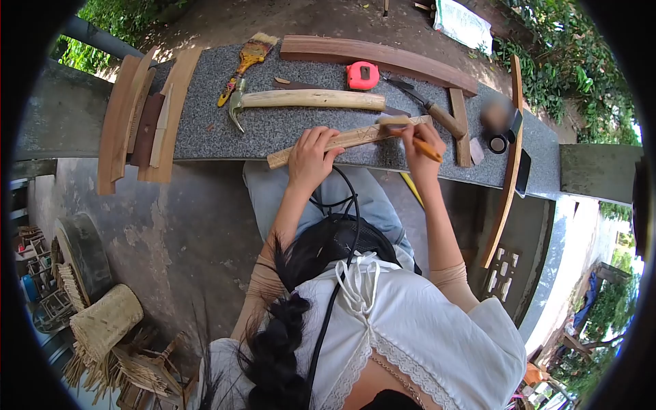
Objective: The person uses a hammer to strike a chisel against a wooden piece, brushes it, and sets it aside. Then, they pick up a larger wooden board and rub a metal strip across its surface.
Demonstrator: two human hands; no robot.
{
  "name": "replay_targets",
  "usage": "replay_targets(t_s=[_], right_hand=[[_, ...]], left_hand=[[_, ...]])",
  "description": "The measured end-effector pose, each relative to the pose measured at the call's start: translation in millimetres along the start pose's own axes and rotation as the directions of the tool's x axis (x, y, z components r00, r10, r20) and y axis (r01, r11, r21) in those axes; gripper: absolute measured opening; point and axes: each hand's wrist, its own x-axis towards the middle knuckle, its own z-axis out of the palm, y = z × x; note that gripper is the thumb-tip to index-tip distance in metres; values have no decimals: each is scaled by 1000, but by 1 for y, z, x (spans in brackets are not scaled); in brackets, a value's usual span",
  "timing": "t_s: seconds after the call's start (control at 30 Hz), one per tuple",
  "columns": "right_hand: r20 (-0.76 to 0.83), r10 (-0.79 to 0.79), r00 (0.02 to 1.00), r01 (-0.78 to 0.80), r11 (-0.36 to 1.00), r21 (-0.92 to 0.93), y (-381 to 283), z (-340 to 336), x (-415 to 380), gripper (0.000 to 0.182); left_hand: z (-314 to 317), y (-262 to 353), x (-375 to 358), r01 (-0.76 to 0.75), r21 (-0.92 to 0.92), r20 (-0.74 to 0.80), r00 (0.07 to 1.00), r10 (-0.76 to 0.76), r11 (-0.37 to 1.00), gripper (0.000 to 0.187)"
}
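Observation:
A narrow light wooden strip (355, 137) with carved marks lies slantwise along the near edge of the grey stone table (205, 130). My left hand (313, 157) holds the strip left of its middle, fingers over the top. In my right hand (422, 147) is a brush (428, 150) with an orange-brown handle, its pale bristle end resting at the strip's right part. Just beyond the strip lies a claw hammer (307, 99), its head to the left.
Behind the hammer are a paintbrush (253, 58), a red tape measure (362, 75) and a long dark wooden bar (376, 58). A wooden-handled tool (444, 119) lies right. Curved wooden pieces (123, 123) overhang the left edge; another strip (509, 178) crosses the right side.

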Motion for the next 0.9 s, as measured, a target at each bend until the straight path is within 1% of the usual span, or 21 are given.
replay_targets(t_s=[0.03, 0.1, 0.17, 0.2, 0.23, 0.3, 0.37, 0.4, 0.43, 0.5, 0.57, 0.6, 0.63, 0.7, 0.77, 0.8, 0.83, 0.87, 0.9], right_hand=[[-71, 56, 996, -60, 997, -48, 18, -8, 7, 20], [-115, 108, 987, -116, 991, -66, 34, -18, 8, 20], [-33, 45, 998, -48, 996, -77, 10, -2, -1, 19], [27, 49, 998, -49, 999, -13, -13, 6, -9, 19], [65, 3, 998, -7, 998, 63, -27, 18, -18, 19], [131, -30, 991, 17, 995, 98, -31, 25, -28, 19], [106, 5, 994, -9, 999, 40, -6, 9, -15, 20], [47, 31, 998, -31, 999, -11, 6, -2, -8, 20], [-29, 38, 999, -39, 999, -18, 19, -11, -1, 22], [-101, 104, 989, -113, 990, -87, 39, -15, 1, 23], [-65, 38, 997, -41, 998, -43, 7, 1, -7, 23], [-13, 1, 1000, -2, 1000, -16, -5, 13, -17, 21], [14, -37, 999, 36, 994, 105, -19, 24, -26, 21], [68, -66, 995, 56, 988, 141, -24, 28, -33, 24], [101, 31, 994, -36, 998, 58, 2, 11, -18, 25], [67, 90, 994, -94, 994, 62, 16, 3, -12, 26], [38, 147, 988, -146, 989, -29, 27, -9, -4, 27], [-26, 95, 995, -97, 992, -86, 43, -13, 1, 28], [-97, 187, 978, -194, 979, -69, 45, -18, 3, 28]], left_hand=[[1, 0, 0, -3, 9, -4, 1000, 3, 1000, 33], [3, 0, 0, -3, 1, -11, 1000, 3, 1000, 32], [3, 1, 0, -3, 2, -12, 1000, 3, 1000, 32], [2, 2, 0, 3, 5, -4, 1000, -3, 1000, 32], [1, 2, 1, 9, 10, 2, 1000, -9, 1000, 32], [0, 2, 0, 7, 18, 1, 1000, -7, 1000, 33], [1, 2, 1, 7, 14, -4, 1000, -7, 1000, 33], [0, 3, 1, 3, 18, -8, 1000, -3, 1000, 33], [0, 3, 0, -1, 21, -11, 1000, 1, 1000, 33], [1, 2, 0, 4, 14, -11, 1000, -3, 1000, 33], [2, 2, 1, 3, 17, -6, 1000, -3, 1000, 33], [2, 2, 1, 9, 21, 4, 1000, -9, 1000, 33], [1, 2, 1, 14, 27, 13, 1000, -15, 1000, 33], [1, 2, 1, 16, 28, 18, 1000, -16, 999, 33], [1, 2, 1, 24, 24, 16, 1000, -25, 999, 33], [1, 2, 0, 17, 28, 6, 1000, -17, 999, 33], [1, 3, 0, 7, 33, -3, 1000, -6, 999, 32], [2, 2, 0, 8, 29, -8, 1000, -8, 1000, 32], [2, 2, 0, 2, 26, -6, 1000, -2, 1000, 32]])
